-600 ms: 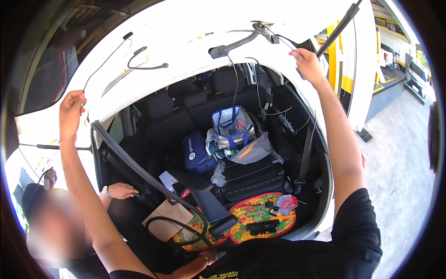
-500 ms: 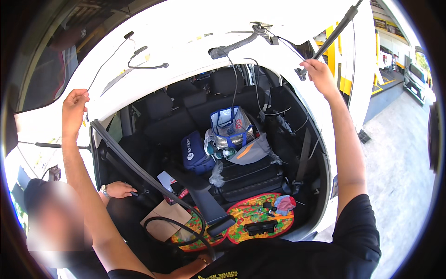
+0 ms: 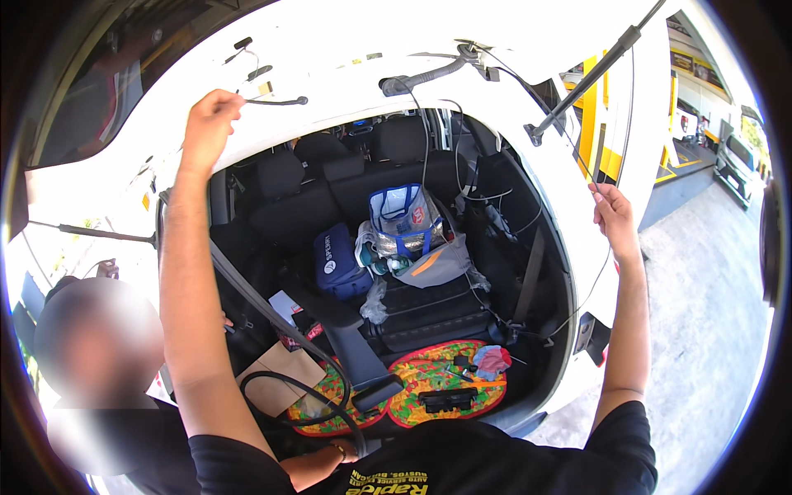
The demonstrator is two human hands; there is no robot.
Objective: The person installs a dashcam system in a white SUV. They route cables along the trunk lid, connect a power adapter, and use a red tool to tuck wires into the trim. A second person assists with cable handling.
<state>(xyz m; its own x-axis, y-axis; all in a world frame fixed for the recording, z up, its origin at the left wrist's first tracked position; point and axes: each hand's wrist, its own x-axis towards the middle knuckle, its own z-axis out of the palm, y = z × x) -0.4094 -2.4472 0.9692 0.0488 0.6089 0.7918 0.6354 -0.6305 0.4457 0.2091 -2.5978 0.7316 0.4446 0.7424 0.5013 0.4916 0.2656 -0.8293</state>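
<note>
My left hand (image 3: 213,124) is raised at the white tailgate (image 3: 330,41) above the open boot, its fingertips pinched on a thin black wire beside a short cable with a rounded end (image 3: 299,101). My right hand (image 3: 612,213) is at the right side of the opening, pinched on a long thin cable (image 3: 582,308) that hangs down toward the boot's lower right. A corrugated black tube (image 3: 433,73) and more loose wires hang from the tailgate between my hands. A black strut (image 3: 584,78) slants above my right hand. A long rubber seal (image 3: 252,293) droops across the left of the opening.
The boot holds a blue bag (image 3: 337,260), cooler bag (image 3: 400,223), black suitcase (image 3: 421,318), colourful sunshade (image 3: 445,375) and cardboard (image 3: 276,375). A co-worker (image 3: 111,429) is at lower left, another forearm (image 3: 318,466) reaches in below. A silver car (image 3: 734,165) stands behind right.
My left hand has moved up and right along the tailgate. My right hand has moved down and outward to the right with the cable. The co-worker's hand is now mostly hidden behind my left arm.
</note>
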